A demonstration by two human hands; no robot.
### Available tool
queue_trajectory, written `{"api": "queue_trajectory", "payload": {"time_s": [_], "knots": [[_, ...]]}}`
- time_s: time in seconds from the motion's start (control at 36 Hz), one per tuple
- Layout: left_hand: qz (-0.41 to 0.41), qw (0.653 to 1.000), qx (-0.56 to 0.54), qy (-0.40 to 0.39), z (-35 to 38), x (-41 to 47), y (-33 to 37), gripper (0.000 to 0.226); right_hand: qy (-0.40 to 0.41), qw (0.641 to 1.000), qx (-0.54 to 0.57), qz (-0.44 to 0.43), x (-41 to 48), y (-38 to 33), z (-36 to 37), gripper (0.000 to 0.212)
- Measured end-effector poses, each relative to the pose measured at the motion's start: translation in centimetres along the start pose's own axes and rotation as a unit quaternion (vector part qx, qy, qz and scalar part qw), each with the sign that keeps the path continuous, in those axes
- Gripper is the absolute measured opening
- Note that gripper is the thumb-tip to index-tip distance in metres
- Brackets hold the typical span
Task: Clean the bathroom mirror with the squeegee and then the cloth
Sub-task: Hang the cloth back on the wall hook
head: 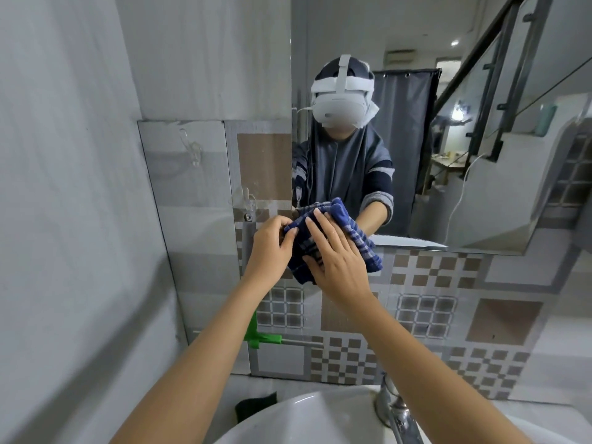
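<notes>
Blue checked cloth (336, 233), bunched into a thick wad, sits between your two hands at the lower left corner of the bathroom mirror (448, 123), partly over the glass and partly over the patterned wall tiles (426, 274) below its edge. Your right hand (339, 261) lies flat across the near face of the cloth, its fingers (315, 232) stretched long and slightly spread, tips pointing up toward the glass, thumb tucked against the lower fold. Your left hand (270, 248) comes in from the left side, its fingers curled in close together and pinching the cloth's left edge between thumb and fingertips. Both bare forearms reach up from the near bottom of the scene.

Low on the wall at left, the squeegee (262, 338) with its green head rests well apart from your hands, its metal handle running right along the tiles; how it is supported you cannot tell. Nearest to you, the white sink (288, 415) fills the bottom edge, with a chrome faucet (394, 408) at its right and a dark pad (256, 406) just beside its far left rim. Two clear plastic hooks (192, 149) are stuck to the grey tiles left of the mirror. In the glass, your reflection shows a white headset and a dark curtain behind.
</notes>
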State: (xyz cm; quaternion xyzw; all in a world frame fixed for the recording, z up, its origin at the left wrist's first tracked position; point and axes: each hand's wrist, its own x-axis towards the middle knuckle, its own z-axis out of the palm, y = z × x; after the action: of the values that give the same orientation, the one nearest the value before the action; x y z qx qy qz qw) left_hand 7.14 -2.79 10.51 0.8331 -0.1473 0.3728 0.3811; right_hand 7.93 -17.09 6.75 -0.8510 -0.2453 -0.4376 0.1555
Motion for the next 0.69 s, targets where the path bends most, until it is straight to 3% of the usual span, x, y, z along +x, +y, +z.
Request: {"api": "queue_trajectory", "payload": {"time_s": [0.22, 0.53, 0.69], "knots": [[0.069, 0.997, 0.006, -0.018, -0.9, -0.9, 2.8, 0.009, 0.099, 0.98, 0.141, 0.103, -2.4, -1.3, -1.7, 0.048], [0.052, 0.998, -0.019, 0.007, -2.6, -4.9, 6.1, 0.01, 0.205, 0.936, 0.208, 0.198, -4.7, -4.4, -5.4, 0.037], [0.043, 0.997, -0.039, 0.046, -3.9, -6.5, 7.3, 0.012, 0.233, 0.886, 0.266, 0.299, -5.7, -5.3, -6.8, 0.032]]}}
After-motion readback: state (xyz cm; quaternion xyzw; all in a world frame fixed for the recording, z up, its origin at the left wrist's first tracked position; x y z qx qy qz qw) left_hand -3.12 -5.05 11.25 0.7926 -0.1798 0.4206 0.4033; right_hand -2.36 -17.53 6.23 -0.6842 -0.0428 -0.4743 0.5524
